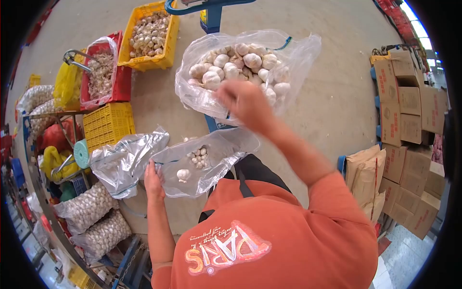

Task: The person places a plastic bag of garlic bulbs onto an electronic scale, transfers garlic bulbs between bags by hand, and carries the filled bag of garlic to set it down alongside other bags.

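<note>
A clear plastic bag point(168, 166) spreads out in front of my body, with a garlic bulb point(183, 175) and several smaller bulbs showing in it. My left hand point(154, 180) holds this bag by its left edge. Farther forward, a large open plastic bag full of white garlic bulbs point(252, 60) rests on a blue stand, mostly hidden beneath it. My right hand point(247, 105) is over the near side of that full bag. Motion blurs its curled fingers, so whether they grip anything does not show.
To the left lie empty clear bags point(127, 159) beside a yellow crate point(109, 126). Beyond are a red crate point(124, 84) of garlic scraps and a yellow crate point(169, 48) of garlic. Filled garlic sacks point(94, 204) lie lower left. Cardboard boxes point(402, 130) are stacked right.
</note>
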The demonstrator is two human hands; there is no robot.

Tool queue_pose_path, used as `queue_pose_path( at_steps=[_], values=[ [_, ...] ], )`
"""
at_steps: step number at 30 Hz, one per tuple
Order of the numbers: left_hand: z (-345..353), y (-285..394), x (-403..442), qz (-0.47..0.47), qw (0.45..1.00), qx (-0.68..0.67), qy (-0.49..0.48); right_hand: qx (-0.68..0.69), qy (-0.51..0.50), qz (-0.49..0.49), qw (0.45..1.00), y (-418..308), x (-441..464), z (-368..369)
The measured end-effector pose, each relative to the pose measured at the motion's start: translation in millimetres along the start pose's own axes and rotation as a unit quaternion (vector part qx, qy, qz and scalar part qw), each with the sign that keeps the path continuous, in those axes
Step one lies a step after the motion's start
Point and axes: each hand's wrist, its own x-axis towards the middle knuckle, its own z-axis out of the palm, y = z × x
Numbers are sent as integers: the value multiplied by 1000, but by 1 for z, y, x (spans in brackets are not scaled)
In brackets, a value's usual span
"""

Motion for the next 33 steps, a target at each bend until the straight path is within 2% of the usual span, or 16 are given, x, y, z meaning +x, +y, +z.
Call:
queue_pose_path(
  at_steps=[2,4,7,9,14,16,18,22,24,25,26,28,30,31,32,33],
  values=[
    [0,1,-1,-6,1000,3,-7,-143,5,-53,988,51,47,-1],
    [-3,-5,3,-11,1000,2,-12,-316,-14,-149,937,116,89,16],
    [-7,-15,11,7,997,20,74,-414,-66,-104,902,143,129,37],
    [-3,-8,-5,-21,1000,-8,1,-506,-185,-81,839,144,144,43],
    [0,-9,-4,1,1000,-6,12,-476,-209,-109,847,142,157,35],
    [2,-9,-3,6,1000,-9,17,-452,-191,-188,851,147,147,22],
    [1,-6,-5,-10,1000,-12,13,-444,-149,-198,861,145,135,4],
    [2,-3,0,-5,1000,-15,17,-174,105,-127,971,89,79,-47],
    [1,-1,0,-7,1000,-13,-12,146,103,52,982,51,31,-59],
    [2,0,1,-5,1000,-11,-15,188,101,16,977,43,5,-55],
    [2,1,1,-6,1000,-8,-23,166,77,-20,983,20,-19,-47],
    [4,0,2,-6,999,2,-36,136,-122,-2,983,-28,-46,-44],
    [7,3,3,-13,1000,21,-13,11,-31,-145,989,-10,-39,-36],
    [9,3,4,-10,1000,23,-17,53,51,-90,993,2,-23,-33],
    [9,2,4,-5,999,28,-23,2,75,-36,997,17,-3,-37],
    [8,1,4,1,999,34,-27,-106,55,-56,991,38,18,-41]
  ],
)
